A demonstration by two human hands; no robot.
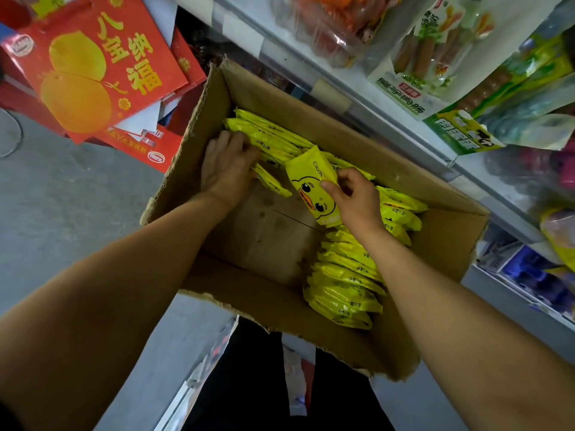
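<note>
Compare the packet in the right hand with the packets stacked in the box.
The held packet is raised and tilted, pinched by the right hand; the stacked packets stand on edge in the cardboard box. The held packet shows its full face with a duck print; the stacked packets show only edges and small text. Both are yellow.

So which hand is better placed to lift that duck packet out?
The right hand: it pinches the raised duck packet, while the left hand rests on the far packets in the box.
</note>
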